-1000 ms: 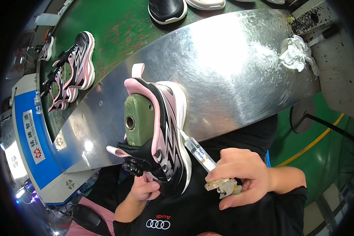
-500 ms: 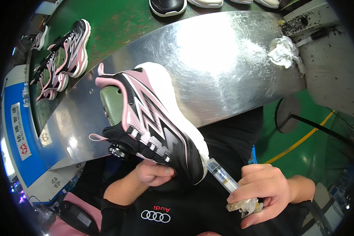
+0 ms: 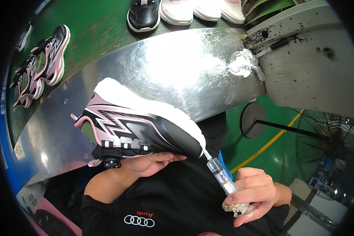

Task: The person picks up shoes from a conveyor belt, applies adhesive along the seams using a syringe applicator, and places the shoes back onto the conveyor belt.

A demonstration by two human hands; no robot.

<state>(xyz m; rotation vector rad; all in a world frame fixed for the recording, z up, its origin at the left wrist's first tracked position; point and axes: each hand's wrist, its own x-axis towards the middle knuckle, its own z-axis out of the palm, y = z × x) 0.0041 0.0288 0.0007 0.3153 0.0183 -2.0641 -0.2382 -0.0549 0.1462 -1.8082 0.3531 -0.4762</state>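
Note:
A black, pink and white sneaker [image 3: 147,128] with a thick white sole lies tilted on its side, sole facing away from me. My left hand [image 3: 151,162] grips it from the near side along the upper, just below a black dial [image 3: 112,162]. In my right hand [image 3: 253,192] is a clear syringe [image 3: 219,173], its tip touching the toe edge where sole meets upper. A crumpled whitish scrap [image 3: 236,208] is also held in the right fingers, by the syringe's rear end. A green last [image 3: 89,133] fills the shoe's opening.
A shiny metal ledge [image 3: 177,90] lies behind the shoe, with a crumpled white tissue [image 3: 244,65] and a pen-like tool [image 3: 272,48] at its right end. More sneakers [image 3: 53,55] stand on the green surface at left and far side. A fan [image 3: 322,145] is at right.
The shoe has turned so its toe points more to the right and its sole faces farther away. The syringe tip has stayed at the toe. My view has shifted rightward.

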